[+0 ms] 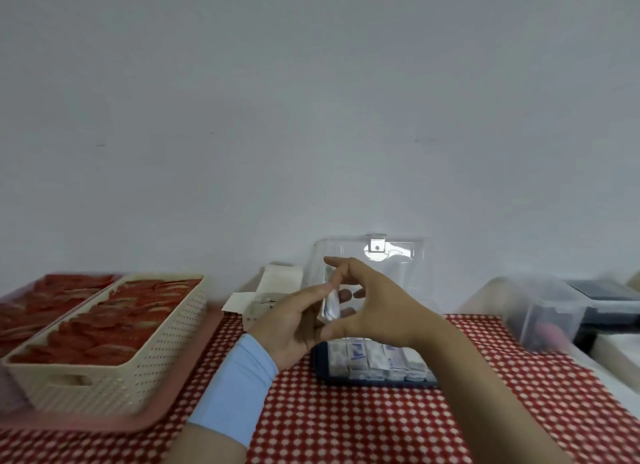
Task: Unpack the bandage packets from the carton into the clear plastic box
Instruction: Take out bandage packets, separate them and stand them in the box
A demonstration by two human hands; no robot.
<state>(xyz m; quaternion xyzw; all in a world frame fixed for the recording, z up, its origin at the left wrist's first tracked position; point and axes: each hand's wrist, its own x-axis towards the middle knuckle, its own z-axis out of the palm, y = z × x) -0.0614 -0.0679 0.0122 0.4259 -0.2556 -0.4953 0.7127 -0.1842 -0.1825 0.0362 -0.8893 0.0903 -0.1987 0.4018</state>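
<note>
A white bandage packet [331,301] stands on edge in mid-air above the clear plastic box [377,380]. My left hand [294,325] and my right hand [374,308] both pinch it, fingers curled round its edges. The box has a dark rim, holds several white-and-blue packets in a row, and its clear lid [398,256] stands raised against the wall. The open white carton [266,297] lies behind my left hand, flaps up; its inside is mostly hidden.
A cream perforated basket [114,370] full of red packets sits on a pink tray [194,394] at the left. A frosted plastic container [540,311] and a dark device [606,290] stand at the right. The red checked tablecloth [346,425] covers the table.
</note>
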